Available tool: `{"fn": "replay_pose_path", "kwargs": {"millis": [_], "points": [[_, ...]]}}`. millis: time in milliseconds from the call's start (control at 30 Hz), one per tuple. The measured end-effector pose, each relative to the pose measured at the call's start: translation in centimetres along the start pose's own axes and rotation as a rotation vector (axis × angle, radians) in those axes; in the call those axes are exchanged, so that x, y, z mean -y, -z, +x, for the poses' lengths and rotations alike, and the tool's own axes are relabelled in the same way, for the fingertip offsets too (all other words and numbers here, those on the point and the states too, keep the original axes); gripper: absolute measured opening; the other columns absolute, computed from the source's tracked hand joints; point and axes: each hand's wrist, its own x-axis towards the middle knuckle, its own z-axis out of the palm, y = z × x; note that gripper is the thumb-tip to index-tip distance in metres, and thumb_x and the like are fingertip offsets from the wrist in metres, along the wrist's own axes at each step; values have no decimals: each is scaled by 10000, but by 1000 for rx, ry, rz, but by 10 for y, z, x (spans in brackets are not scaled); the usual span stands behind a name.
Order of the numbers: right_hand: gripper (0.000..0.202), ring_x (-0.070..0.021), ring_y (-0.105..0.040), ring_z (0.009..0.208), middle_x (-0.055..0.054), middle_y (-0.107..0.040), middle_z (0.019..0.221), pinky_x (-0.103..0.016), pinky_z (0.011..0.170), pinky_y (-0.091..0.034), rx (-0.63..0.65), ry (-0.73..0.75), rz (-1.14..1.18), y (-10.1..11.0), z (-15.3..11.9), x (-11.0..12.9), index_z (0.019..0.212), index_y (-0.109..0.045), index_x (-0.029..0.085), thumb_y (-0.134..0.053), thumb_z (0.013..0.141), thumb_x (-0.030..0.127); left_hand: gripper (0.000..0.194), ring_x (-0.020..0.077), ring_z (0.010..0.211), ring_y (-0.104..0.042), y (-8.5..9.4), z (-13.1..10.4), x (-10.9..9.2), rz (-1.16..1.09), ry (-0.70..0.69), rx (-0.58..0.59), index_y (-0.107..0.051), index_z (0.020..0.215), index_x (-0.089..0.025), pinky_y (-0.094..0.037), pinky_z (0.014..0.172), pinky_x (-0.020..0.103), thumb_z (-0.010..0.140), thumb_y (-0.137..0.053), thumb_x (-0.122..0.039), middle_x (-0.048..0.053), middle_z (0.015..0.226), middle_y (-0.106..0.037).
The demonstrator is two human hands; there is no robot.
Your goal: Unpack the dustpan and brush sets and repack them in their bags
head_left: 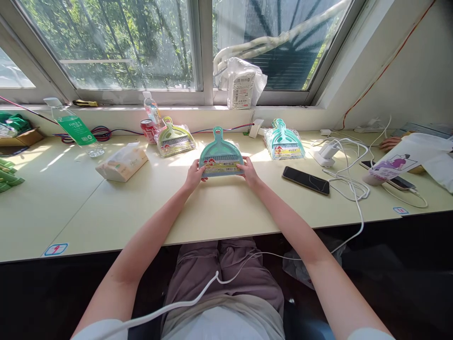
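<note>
Between my two hands is a teal dustpan and brush set (221,150), its handle pointing toward the window and a printed label across its front. My left hand (195,175) grips its lower left corner, thumb on top. At the lower right corner my right hand (249,171) holds it the same way. Behind it to the left lies a yellow-green dustpan set (174,138) in clear wrap. To the right, several wrapped teal dustpan sets (284,140) lie piled near the wall.
A tissue pack (122,163), green-labelled bottle (75,126) and red can (148,131) are on the left. At right lie a black phone (306,180), white cables (348,174) and a printed cup (392,165). Another person's hand (390,143) shows at far right.
</note>
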Motion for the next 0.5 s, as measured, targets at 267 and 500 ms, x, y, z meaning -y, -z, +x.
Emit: {"fn": "replay_pose_path", "kwargs": {"millis": [267, 500], "points": [[392, -167, -647, 825, 24, -631, 1059, -373, 710, -587, 19, 47, -62, 9, 4, -7, 910, -476, 255, -747, 644, 350, 226, 74, 533, -586, -1, -1, 2, 152, 32, 13, -409, 1122, -208, -514, 465, 226, 911, -490, -212, 82, 1129, -630], [456, -167, -635, 784, 5, -657, 975, -327, 652, -552, -62, 54, -83, 10, 5, -10, 937, -494, 254, -776, 609, 401, 417, 102, 576, -610, -1, -4, 1, 87, 41, 162, -332, 1167, -217, -463, 420, 202, 891, -584, -402, 81, 1068, -645]]}}
